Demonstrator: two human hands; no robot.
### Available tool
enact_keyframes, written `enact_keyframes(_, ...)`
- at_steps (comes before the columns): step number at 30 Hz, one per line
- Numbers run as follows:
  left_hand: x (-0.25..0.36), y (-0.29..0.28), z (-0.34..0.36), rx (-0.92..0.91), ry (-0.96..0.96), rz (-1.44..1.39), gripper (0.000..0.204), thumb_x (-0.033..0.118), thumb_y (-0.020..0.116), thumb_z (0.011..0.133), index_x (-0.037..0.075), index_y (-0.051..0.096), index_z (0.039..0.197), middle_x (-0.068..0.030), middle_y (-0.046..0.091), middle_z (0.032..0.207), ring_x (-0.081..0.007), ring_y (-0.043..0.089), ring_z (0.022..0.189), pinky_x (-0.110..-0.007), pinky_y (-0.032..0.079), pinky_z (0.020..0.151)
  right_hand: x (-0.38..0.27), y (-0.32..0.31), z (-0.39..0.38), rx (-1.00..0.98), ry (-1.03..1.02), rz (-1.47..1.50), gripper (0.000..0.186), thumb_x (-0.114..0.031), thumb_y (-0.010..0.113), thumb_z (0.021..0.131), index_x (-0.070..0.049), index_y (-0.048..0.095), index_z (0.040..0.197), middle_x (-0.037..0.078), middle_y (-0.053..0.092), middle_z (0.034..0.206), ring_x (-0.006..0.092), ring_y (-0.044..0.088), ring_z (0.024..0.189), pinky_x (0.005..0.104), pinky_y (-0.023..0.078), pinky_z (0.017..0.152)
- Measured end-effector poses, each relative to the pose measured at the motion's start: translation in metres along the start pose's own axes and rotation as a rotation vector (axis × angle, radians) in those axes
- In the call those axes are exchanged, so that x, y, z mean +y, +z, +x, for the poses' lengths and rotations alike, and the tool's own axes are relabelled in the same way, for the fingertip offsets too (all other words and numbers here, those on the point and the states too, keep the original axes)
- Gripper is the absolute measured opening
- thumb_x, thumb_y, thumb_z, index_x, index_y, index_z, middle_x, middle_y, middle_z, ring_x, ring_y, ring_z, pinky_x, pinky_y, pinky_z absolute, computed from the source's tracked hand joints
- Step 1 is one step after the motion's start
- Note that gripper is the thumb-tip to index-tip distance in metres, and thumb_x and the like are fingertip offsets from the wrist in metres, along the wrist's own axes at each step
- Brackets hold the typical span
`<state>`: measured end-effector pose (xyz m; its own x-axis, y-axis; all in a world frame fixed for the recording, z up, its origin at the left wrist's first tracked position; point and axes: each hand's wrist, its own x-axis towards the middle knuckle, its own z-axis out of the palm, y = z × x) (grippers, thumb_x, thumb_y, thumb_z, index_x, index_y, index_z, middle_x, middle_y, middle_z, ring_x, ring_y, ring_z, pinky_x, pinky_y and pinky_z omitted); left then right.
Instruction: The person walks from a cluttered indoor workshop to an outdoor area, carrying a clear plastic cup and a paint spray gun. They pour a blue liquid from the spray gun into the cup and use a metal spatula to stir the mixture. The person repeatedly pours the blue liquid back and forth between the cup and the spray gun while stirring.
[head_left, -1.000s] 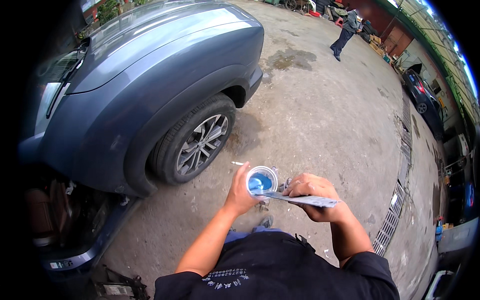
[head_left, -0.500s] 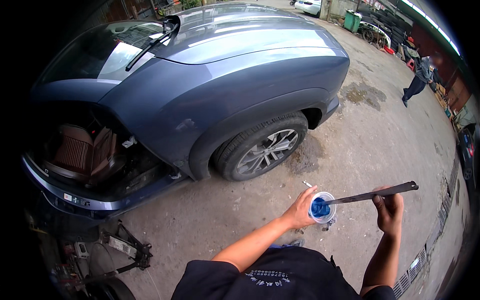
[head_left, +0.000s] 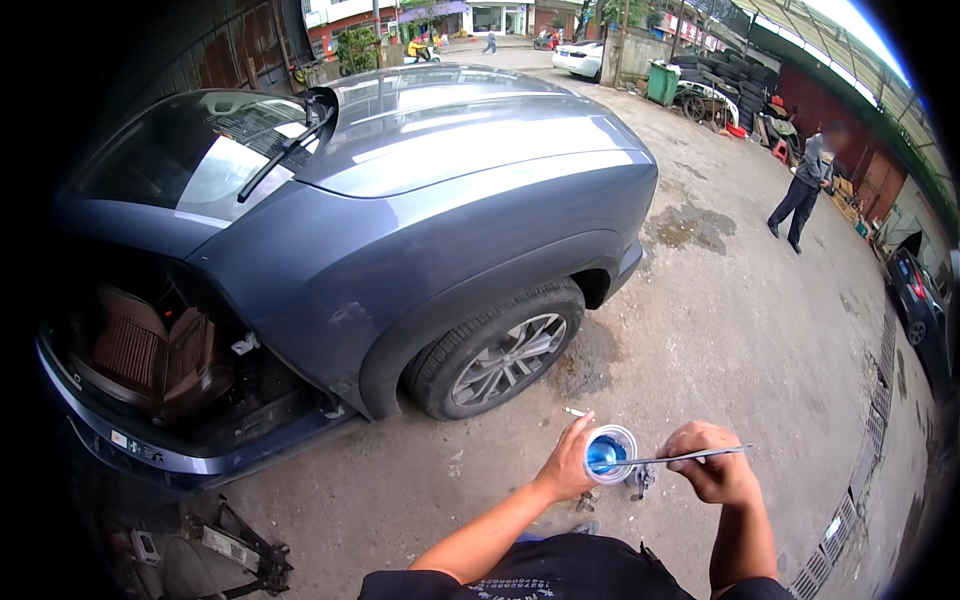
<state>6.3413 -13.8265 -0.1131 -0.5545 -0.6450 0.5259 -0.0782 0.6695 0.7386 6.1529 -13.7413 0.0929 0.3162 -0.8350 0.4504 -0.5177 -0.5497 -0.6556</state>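
My left hand is closed around a clear plastic cup with blue paint inside. A thin white cigarette sticks out by its fingertips. My right hand grips a long, flat, dark stirring stick, seen nearly edge-on. Its lower end is inside the cup, in the paint. Just below the cup, a small greyish object is partly covered, and I cannot tell what it is.
A blue-grey car with an open front door stands ahead and left; its front wheel is nearest. A jack-like tool lies at lower left. Another person stands at far right, near a dark car. A drain grate runs along the right.
My view has tilted up, showing more of the street. My right hand has come closer to the cup, and the stick has turned from its broad face to its edge.
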Motion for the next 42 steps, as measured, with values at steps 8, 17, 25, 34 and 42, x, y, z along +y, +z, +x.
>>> enact_keyframes(8,-0.002,0.012,0.006,0.188,-0.077,0.164,0.072,0.023,0.085,0.066,0.002,0.048,0.124,-0.0215,0.046,0.131,-0.0384,0.036,0.132,-0.046,0.035,0.107,0.018,0.037,-0.022,0.632,0.383,-0.227,0.012,-0.004,0.063,0.088,0.002,0.058,0.096,0.015,0.065,0.081,0.0232,0.064,0.071,0.0329,0.049,0.066)
enact_keyframes(17,-0.013,0.024,0.001,-0.146,-0.161,0.110,0.078,0.028,0.083,0.066,0.000,0.045,0.129,-0.0264,0.033,0.142,-0.0422,0.029,0.136,-0.048,0.029,0.111,0.007,0.005,-0.011,0.146,0.140,-0.115,0.006,-0.004,0.064,0.088,-0.001,0.060,0.091,0.009,0.064,0.084,0.0216,0.061,0.077,0.0314,0.048,0.070)
enact_keyframes(25,0.018,0.014,0.014,-0.249,-0.014,-0.097,0.078,0.033,0.085,0.064,0.006,0.052,0.129,-0.0182,0.039,0.143,-0.0369,0.029,0.138,-0.046,0.028,0.113,-0.003,-0.025,-0.011,0.153,0.220,-0.155,0.012,-0.005,0.067,0.085,-0.003,0.061,0.096,0.013,0.064,0.092,0.0254,0.062,0.086,0.0348,0.050,0.075)
enact_keyframes(34,0.030,0.019,0.023,-0.246,0.057,-0.045,0.062,0.027,0.083,0.068,0.004,0.056,0.120,-0.0115,0.060,0.119,-0.0316,0.041,0.129,-0.044,0.023,0.116,-0.007,-0.036,-0.024,0.222,0.252,-0.075,0.011,-0.010,0.067,0.087,-0.002,0.061,0.091,0.013,0.061,0.103,0.0281,0.059,0.100,0.0381,0.047,0.083)
enact_keyframes(42,0.027,0.027,0.014,-0.202,0.027,-0.063,0.069,0.024,0.083,0.068,0.003,0.051,0.125,-0.0140,0.056,0.125,-0.0348,0.035,0.134,-0.045,0.024,0.115,0.009,-0.040,-0.039,0.227,0.288,-0.047,0.024,-0.014,0.073,0.083,-0.003,0.062,0.102,0.008,0.062,0.102,0.0203,0.060,0.091,0.0315,0.048,0.075)
